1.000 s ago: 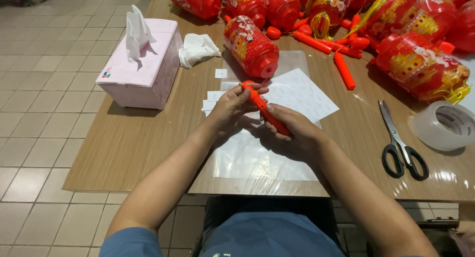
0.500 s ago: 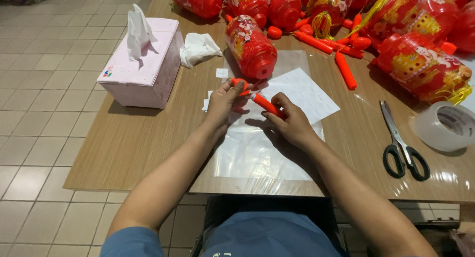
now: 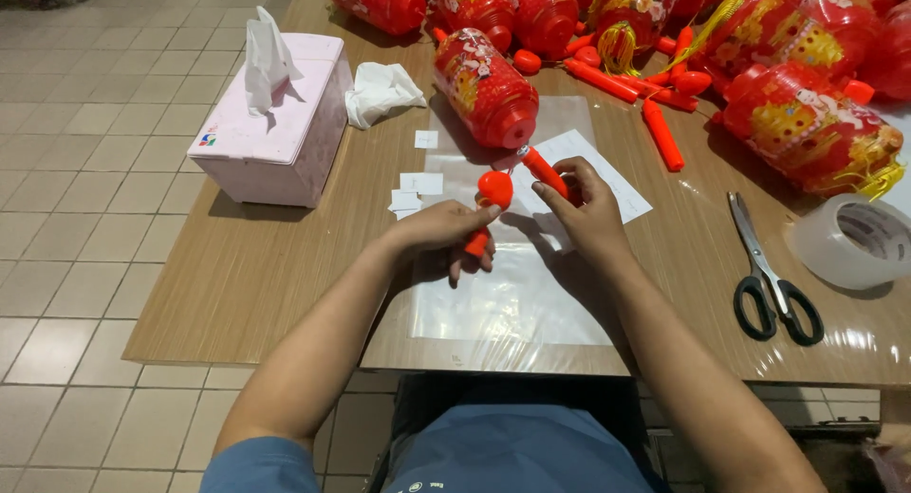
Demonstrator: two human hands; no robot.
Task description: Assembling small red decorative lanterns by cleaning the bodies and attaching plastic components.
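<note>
My left hand grips a short red plastic piece with a round cap, held upright over a clear plastic sheet. My right hand holds a red plastic stick by its lower end, tip pointing up and to the left. The two red pieces are apart, a few centimetres between them. Just beyond the hands lies a red lantern on its side, and white paper shows under my right hand.
A pink tissue box stands at the left with a crumpled tissue beside it. Small paper slips lie nearby. Several red lanterns and red sticks crowd the far right. Black scissors and a tape roll lie right.
One second ago both hands held a single long red stick together. It has come apart: my left hand has the capped piece, my right hand has the stick, and the hands have spread.
</note>
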